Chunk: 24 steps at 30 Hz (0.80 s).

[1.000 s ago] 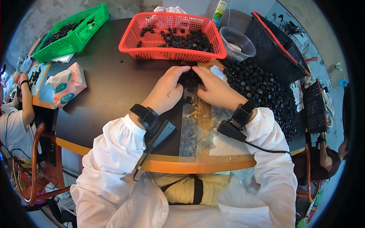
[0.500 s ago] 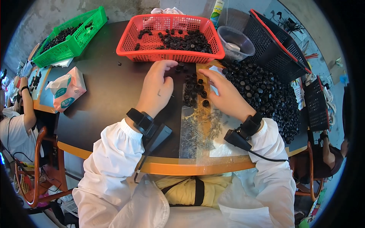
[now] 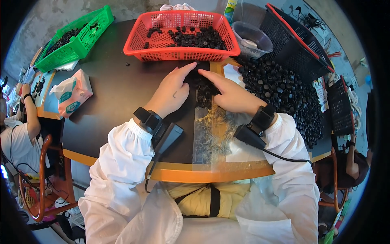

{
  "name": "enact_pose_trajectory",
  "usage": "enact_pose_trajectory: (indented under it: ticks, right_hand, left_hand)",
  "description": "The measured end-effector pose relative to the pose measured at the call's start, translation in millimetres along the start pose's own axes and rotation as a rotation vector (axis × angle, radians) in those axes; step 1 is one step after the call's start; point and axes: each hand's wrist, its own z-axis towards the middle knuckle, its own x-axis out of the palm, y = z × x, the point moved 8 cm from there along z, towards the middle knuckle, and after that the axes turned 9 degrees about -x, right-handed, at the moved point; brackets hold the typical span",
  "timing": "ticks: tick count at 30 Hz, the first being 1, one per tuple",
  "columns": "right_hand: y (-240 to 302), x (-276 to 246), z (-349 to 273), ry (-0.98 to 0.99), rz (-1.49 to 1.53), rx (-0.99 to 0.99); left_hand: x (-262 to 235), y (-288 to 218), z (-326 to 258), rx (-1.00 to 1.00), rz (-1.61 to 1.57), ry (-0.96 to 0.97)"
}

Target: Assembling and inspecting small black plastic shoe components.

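Taking the red basket [image 3: 178,38] as my landmark and reading left to right: far to its left I log a green basket [image 3: 75,36] holding dark pieces; below and left of the red basket, a tissue pack [image 3: 71,95] lying on the dark round table [image 3: 118,101]; at the far left edge, another person's arm [image 3: 30,114] by a second work surface. Just below the red basket's front wall I see my left hand [image 3: 170,91], flat with fingers extended and held together, index tip reaching toward the basket wall, pinching nothing that I can make out. Between my two hands, directly under the basket's front edge, sits a small cluster of black caps [image 3: 205,89], resting on a clear plastic sheet [image 3: 211,138] that runs down to the table's near rim. My right hand [image 3: 231,95] lies just right of that cluster, fingers stretched and close together, index pointing toward the left hand's tip; it presses against the caps rather than gripping one. Right of the red basket: a clear plastic tub [image 3: 252,38], then a large heap of black caps [image 3: 284,93], then a tilted black basket [image 3: 298,44].
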Motion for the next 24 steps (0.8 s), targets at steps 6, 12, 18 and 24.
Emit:
enact_pose_trajectory:
  ticks: [6,12,18,24]
  right_hand:
    - [7,-36,-45,-0.266,-0.11,-0.061]
    - [29,-38,-65,-0.386,-0.273,-0.098]
    - [27,-27,-61,-0.331,-0.334,-0.125]
    - [15,-33,-72,-0.457,-0.069,0.031]
  left_hand:
    - [-8,-10,-1,-0.071,-0.087,-0.005]
    - [-8,-17,-2,0.003,-0.19,-0.058]
    - [-22,-81,-15,0.414,0.126,-0.139]
    - [9,-82,-26,0.514,0.188,0.231]
